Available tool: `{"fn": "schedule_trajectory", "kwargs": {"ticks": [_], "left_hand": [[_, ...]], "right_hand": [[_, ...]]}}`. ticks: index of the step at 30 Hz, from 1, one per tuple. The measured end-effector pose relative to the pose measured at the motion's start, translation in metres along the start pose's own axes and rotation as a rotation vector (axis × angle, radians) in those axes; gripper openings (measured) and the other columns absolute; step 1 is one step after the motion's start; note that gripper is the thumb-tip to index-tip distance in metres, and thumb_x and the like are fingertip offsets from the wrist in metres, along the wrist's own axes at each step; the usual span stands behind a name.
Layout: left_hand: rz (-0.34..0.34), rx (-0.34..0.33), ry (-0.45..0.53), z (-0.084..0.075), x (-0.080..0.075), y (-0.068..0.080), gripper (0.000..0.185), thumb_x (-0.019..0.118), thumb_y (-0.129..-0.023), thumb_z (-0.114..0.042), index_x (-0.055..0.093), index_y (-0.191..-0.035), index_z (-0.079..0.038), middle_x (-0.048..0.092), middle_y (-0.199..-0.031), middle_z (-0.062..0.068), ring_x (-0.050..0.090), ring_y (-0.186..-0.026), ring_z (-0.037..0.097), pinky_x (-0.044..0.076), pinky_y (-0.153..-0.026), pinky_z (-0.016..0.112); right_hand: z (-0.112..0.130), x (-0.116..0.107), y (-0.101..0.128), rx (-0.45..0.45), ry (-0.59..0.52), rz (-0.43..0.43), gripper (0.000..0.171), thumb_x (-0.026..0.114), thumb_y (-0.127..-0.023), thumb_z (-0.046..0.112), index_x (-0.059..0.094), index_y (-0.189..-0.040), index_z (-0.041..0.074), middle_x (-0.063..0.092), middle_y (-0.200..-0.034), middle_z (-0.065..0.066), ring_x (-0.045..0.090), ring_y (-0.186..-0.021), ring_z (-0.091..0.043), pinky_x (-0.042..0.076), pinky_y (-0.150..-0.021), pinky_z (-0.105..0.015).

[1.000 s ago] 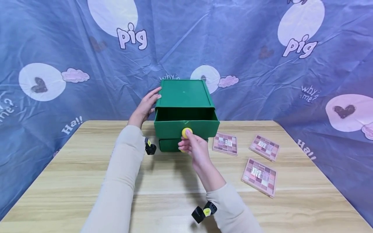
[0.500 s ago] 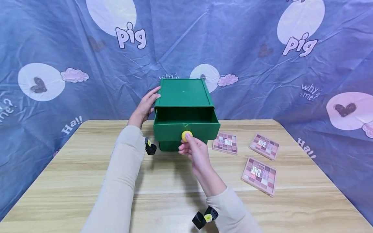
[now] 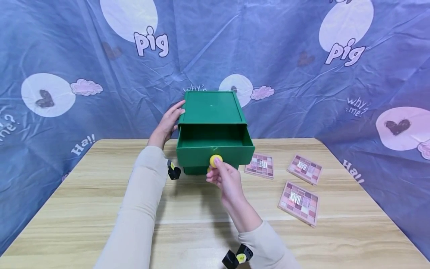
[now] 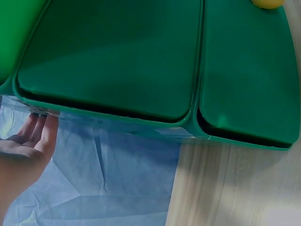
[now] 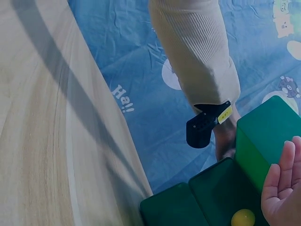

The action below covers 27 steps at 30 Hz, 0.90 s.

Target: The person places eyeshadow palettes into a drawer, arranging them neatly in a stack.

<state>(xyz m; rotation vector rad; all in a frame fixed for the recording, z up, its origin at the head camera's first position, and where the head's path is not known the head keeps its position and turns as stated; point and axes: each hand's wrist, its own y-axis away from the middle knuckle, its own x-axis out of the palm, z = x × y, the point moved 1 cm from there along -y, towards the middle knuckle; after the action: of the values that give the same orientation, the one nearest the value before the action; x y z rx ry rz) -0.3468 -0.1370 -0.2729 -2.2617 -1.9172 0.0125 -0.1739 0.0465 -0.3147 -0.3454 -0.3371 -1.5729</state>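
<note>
A green drawer cabinet (image 3: 211, 106) stands at the back of the table, its top drawer (image 3: 193, 156) pulled well out so that the green inside shows. My right hand (image 3: 230, 182) pinches the yellow round knob (image 3: 214, 159) on that drawer's front, thumb uppermost. At the cabinet's left side my left hand (image 3: 167, 122) rests with fingers extended, fingertips along the upper edge. The left wrist view shows the left hand (image 4: 33, 143) against the side wall, beside the closed lower drawers (image 4: 108, 61). In the right wrist view a lower drawer's yellow knob (image 5: 243, 217) shows beneath the right hand (image 5: 286, 188).
Three pink eyeshadow palettes lie to the right: one palette (image 3: 259, 165) near the cabinet, another palette (image 3: 305, 170) farther right, and a third palette (image 3: 299, 203) nearer the front. A blue printed cloth (image 3: 215, 48) hangs behind the wooden table (image 3: 100, 209).
The right hand has drawn the top drawer farther out toward me, exposing more of its inside. The left hand stays on the cabinet's side, and the palettes lie unchanged.
</note>
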Motion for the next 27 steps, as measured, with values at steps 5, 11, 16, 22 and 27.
{"fn": "schedule_trajectory", "kwargs": {"ticks": [5, 11, 16, 22, 27], "left_hand": [[0.001, 0.001, 0.003, 0.0, 0.001, 0.0, 0.05, 0.049, -0.084, -0.023, 0.038, -0.132, -0.021, 0.035, -0.131, 0.006, 0.036, -0.113, 0.022, 0.028, -0.091, 0.043], [-0.001, -0.006, 0.009, -0.001, 0.0, 0.0, 0.05, 0.049, -0.083, -0.023, 0.038, -0.132, -0.022, 0.035, -0.13, 0.005, 0.034, -0.114, 0.021, 0.027, -0.091, 0.043], [-0.014, -0.005, 0.012, 0.0, -0.001, -0.001, 0.049, 0.05, -0.083, -0.023, 0.039, -0.131, -0.022, 0.034, -0.131, 0.003, 0.035, -0.114, 0.02, 0.027, -0.091, 0.044], [-0.019, -0.001, 0.016, 0.001, -0.001, -0.002, 0.049, 0.05, -0.083, -0.023, 0.04, -0.131, -0.023, 0.033, -0.132, 0.003, 0.035, -0.113, 0.02, 0.027, -0.091, 0.043], [-0.009, -0.007, 0.012, 0.0, 0.0, 0.0, 0.049, 0.049, -0.084, -0.023, 0.039, -0.132, -0.022, 0.032, -0.132, 0.003, 0.034, -0.114, 0.02, 0.027, -0.091, 0.044]], "right_hand": [[0.0, -0.001, 0.003, 0.0, -0.019, 0.004, 0.03, 0.056, -0.083, 0.024, 0.056, -0.079, -0.006, 0.056, -0.06, -0.005, 0.053, -0.054, -0.012, 0.046, -0.059, -0.025], [0.0, -0.001, 0.006, -0.003, -0.042, 0.0, 0.028, 0.057, -0.082, 0.023, 0.057, -0.077, -0.004, 0.056, -0.059, -0.004, 0.053, -0.052, -0.012, 0.046, -0.057, -0.025], [0.0, 0.0, 0.009, -0.001, -0.039, 0.007, 0.031, 0.058, -0.082, 0.025, 0.058, -0.079, -0.005, 0.057, -0.06, -0.004, 0.053, -0.053, -0.012, 0.046, -0.058, -0.025], [0.0, -0.001, 0.013, 0.002, -0.025, 0.018, 0.031, 0.057, -0.083, 0.027, 0.058, -0.079, -0.003, 0.056, -0.061, -0.005, 0.052, -0.054, -0.013, 0.046, -0.059, -0.026], [0.001, -0.002, 0.016, 0.01, -0.016, 0.017, 0.031, 0.057, -0.082, 0.028, 0.058, -0.078, -0.003, 0.056, -0.06, -0.004, 0.052, -0.054, -0.013, 0.045, -0.06, -0.027]]}}
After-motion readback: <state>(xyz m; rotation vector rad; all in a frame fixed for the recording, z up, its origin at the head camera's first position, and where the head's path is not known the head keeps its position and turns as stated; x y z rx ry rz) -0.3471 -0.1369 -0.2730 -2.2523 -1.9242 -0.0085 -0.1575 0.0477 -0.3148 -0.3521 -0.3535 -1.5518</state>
